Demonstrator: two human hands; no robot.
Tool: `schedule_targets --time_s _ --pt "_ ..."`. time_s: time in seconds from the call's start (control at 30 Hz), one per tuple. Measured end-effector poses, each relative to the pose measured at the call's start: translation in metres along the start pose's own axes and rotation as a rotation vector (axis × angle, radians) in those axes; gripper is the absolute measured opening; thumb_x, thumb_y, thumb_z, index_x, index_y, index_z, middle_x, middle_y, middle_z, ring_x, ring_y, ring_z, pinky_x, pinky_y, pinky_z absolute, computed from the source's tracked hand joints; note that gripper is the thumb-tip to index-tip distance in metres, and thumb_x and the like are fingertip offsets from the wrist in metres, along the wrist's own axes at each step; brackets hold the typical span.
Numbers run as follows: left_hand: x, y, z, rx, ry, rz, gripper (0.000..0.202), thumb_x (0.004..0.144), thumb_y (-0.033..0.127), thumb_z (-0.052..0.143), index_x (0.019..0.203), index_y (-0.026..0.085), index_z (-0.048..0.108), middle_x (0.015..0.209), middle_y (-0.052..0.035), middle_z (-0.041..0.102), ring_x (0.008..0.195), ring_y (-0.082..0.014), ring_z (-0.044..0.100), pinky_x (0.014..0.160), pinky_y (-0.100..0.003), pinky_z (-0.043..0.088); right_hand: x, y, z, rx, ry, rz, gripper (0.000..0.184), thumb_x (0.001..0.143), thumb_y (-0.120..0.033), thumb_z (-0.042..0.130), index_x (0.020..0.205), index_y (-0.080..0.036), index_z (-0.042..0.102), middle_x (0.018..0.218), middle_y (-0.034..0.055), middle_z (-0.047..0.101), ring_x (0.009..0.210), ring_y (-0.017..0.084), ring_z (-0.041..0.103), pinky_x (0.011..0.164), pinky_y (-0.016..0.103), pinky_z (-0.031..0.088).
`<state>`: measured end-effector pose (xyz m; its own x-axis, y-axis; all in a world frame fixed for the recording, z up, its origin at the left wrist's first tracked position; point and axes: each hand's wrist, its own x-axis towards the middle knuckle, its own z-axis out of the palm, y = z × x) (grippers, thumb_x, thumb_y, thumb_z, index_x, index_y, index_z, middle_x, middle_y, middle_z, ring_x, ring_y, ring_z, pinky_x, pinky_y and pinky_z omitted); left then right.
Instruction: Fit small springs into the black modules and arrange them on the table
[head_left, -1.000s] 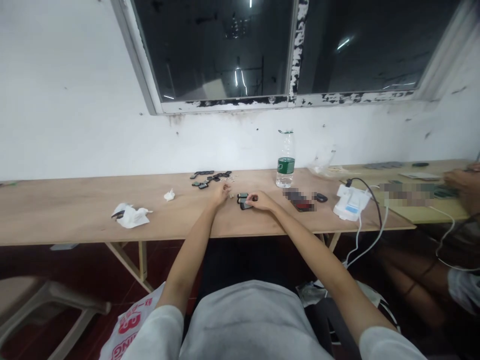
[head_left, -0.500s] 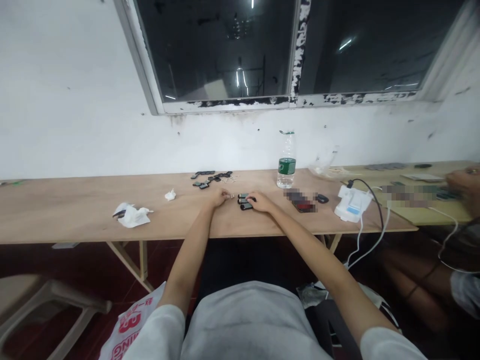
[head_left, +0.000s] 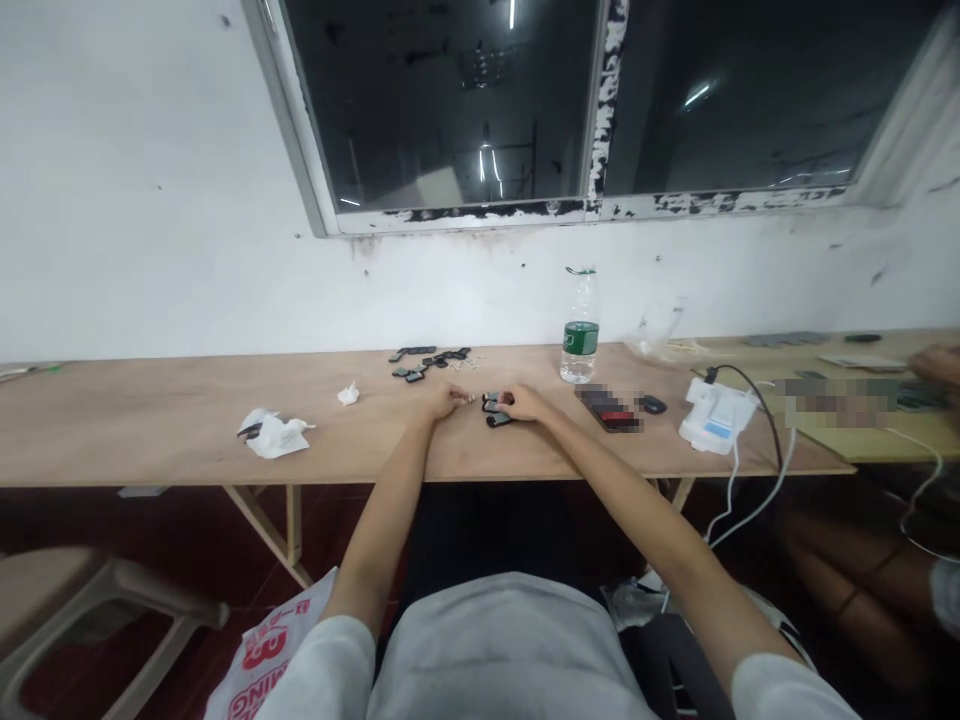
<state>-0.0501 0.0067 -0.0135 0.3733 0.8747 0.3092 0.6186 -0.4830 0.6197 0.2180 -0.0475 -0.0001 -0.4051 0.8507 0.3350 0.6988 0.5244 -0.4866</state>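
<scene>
Two bare hands work close together at the middle of the wooden table [head_left: 180,400]. The right hand [head_left: 519,401] is bent over a few small dark-edged grey pieces [head_left: 498,420], which lie partly under its fingers; whether it grips one or only steadies it, I cannot tell. The left hand [head_left: 448,400], just to the left, has its fingers drawn in narrow beside some tiny pale bits [head_left: 472,398]; whether it pinches one is too small to tell. On the far side lies a loose group of similar dark pieces [head_left: 435,361], with more scattered bits [head_left: 471,365] at its right.

The tiny bits look like the weak point: a brush from the left fingertips could send them rolling, and pale against light wood, a stray one could be hard to find. The grey pieces lie close together, so pressing on one could knock its neighbour askew. To the right, a wide sweep of the right forearm [head_left: 637,510] could nudge the flat dark object [head_left: 609,410] lying near it.
</scene>
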Motion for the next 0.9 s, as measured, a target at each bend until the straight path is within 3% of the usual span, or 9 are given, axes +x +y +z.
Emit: schedule_targets --time_s 0.2,0.3,0.43,0.53,0.67,0.8,0.9 --pt "-0.001 0.002 0.002 -0.02 0.034 -0.035 0.02 0.075 0.024 0.087 0.093 0.016 0.083 0.093 -0.0096 0.082 0.089 -0.0271 0.074 0.085 -0.038 0.059 0.017 0.008 -0.004 0.304 -0.071 -0.005 0.024 0.068 -0.016 0.087 0.09 -0.016 0.081 0.08 0.0039 0.078 0.073 0.019 0.071 0.069 0.026 0.056" --pt "-0.002 0.007 0.003 -0.008 0.085 -0.037 0.021 0.078 0.024 0.085 0.096 0.014 0.082 0.096 -0.0112 0.081 0.09 -0.0282 0.074 0.085 -0.039 0.059 0.016 0.01 -0.001 0.46 -0.033 -0.067 0.02 0.07 -0.019 0.086 0.089 -0.016 0.081 0.084 0.0068 0.08 0.078 0.021 0.072 0.072 0.029 0.058" --pt "-0.003 0.026 0.013 0.075 0.158 0.214 0.024 0.096 0.027 0.064 0.11 0.015 0.08 0.114 -0.0136 0.075 0.106 -0.0281 0.071 0.097 -0.04 0.057 0.012 0.011 0.005 0.603 0.14 -0.058 0.018 0.078 -0.03 0.083 0.089 -0.017 0.079 0.093 0.0099 0.081 0.083 0.023 0.074 0.078 0.033 0.06" --pt "-0.003 0.046 0.027 0.13 0.119 0.43 0.035 0.104 0.028 0.051 0.129 0.019 0.073 0.122 -0.0125 0.07 0.113 -0.0259 0.068 0.105 -0.04 0.054 0.011 0.012 0.005 0.636 0.264 -0.017 0.022 0.078 -0.036 0.083 0.088 -0.017 0.076 0.095 0.0097 0.08 0.082 0.021 0.073 0.081 0.033 0.06" --pt "-0.002 0.057 0.04 0.163 0.122 0.481 0.037 0.105 0.027 0.05 0.137 0.023 0.068 0.126 -0.0113 0.067 0.116 -0.0258 0.067 0.108 -0.041 0.054 0.011 0.014 0.002 0.692 0.344 0.032 0.03 0.079 -0.043 0.083 0.092 -0.017 0.074 0.101 0.0108 0.078 0.085 0.022 0.073 0.08 0.034 0.06" --pt "0.0 0.051 0.041 0.159 0.134 0.511 0.037 0.102 0.016 0.049 0.132 0.02 0.071 0.128 -0.0122 0.068 0.119 -0.0254 0.066 0.11 -0.043 0.054 0.01 0.015 0.003 0.738 0.386 0.085 0.033 0.078 -0.044 0.084 0.091 -0.016 0.074 0.099 0.0111 0.078 0.091 0.023 0.072 0.081 0.034 0.061" --pt "0.001 0.047 0.039 0.168 0.141 0.511 0.04 0.1 0.013 0.049 0.132 0.02 0.072 0.13 -0.0121 0.069 0.123 -0.0255 0.065 0.112 -0.045 0.053 0.01 0.015 0.005 0.841 0.341 0.117 0.032 0.077 -0.044 0.085 0.088 -0.016 0.075 0.094 0.0089 0.078 0.086 0.022 0.071 0.077 0.033 0.062"
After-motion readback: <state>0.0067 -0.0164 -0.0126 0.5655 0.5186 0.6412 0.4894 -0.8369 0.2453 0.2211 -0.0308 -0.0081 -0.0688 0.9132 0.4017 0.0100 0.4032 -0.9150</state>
